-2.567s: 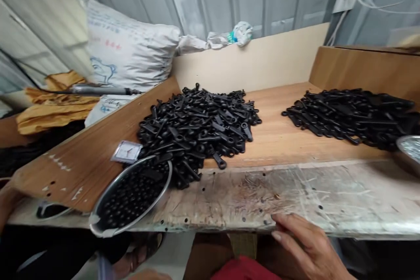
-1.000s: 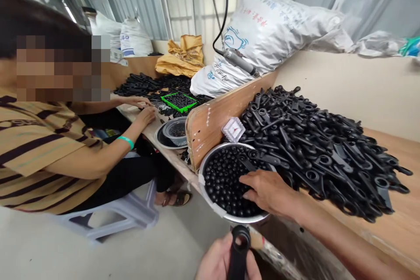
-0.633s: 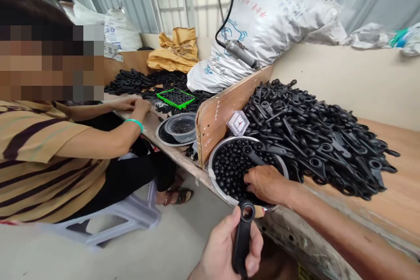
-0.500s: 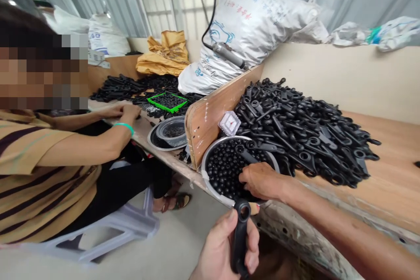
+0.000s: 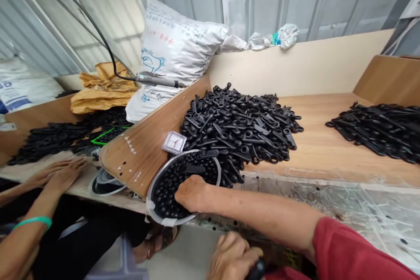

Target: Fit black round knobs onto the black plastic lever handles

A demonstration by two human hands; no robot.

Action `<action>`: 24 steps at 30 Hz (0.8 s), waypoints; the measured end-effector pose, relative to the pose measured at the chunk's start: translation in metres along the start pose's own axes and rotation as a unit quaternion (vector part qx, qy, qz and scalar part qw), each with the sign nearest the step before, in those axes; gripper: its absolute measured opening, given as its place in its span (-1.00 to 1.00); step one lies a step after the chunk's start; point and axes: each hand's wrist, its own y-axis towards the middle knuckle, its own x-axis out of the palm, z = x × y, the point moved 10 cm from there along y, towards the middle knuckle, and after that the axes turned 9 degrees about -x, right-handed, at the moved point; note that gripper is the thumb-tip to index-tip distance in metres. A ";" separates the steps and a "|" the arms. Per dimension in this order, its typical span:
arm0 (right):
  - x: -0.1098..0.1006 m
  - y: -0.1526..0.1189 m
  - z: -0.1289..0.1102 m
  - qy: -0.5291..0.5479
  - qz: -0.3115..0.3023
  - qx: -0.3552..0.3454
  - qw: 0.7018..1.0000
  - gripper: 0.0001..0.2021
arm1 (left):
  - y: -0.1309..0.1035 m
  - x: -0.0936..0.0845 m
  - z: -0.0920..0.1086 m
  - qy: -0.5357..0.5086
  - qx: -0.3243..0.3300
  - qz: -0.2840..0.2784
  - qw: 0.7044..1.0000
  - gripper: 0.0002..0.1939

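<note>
My right hand point(image 5: 192, 193) reaches into a round bowl point(image 5: 219, 170) with a pale rim. Its fingers curl down among small black balls point(image 5: 164, 190), and the fingertips are hidden. A black lever-shaped part point(image 5: 193, 169) with a long shank lies on the balls behind that hand. Low in the view, in front of the bench edge, my left hand point(image 5: 233, 257) is closed around another black lever-shaped part point(image 5: 256, 268). Only its dark end shows past the fingers. A large pile of similar black levers point(image 5: 239, 124), with ring-shaped ends, rises behind the bowl.
A wooden divider point(image 5: 154, 140) stands left of the bowl, a small square clock point(image 5: 174, 142) beside it. A corded power screwdriver point(image 5: 157, 80) hangs above. More black levers point(image 5: 380, 129) lie right. A co-worker's hands point(image 5: 62, 175) rest on the bench at left.
The view has swung right, bringing a second lever pile and a box into sight. My left hand has turned over and lowered, still holding the lever. My right hand stays in the bowl.
</note>
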 end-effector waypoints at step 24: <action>-0.033 -0.150 0.101 0.506 0.355 0.103 0.780 -0.86 | 0.096 0.013 0.022 -0.183 0.000 -0.117 0.976 -0.65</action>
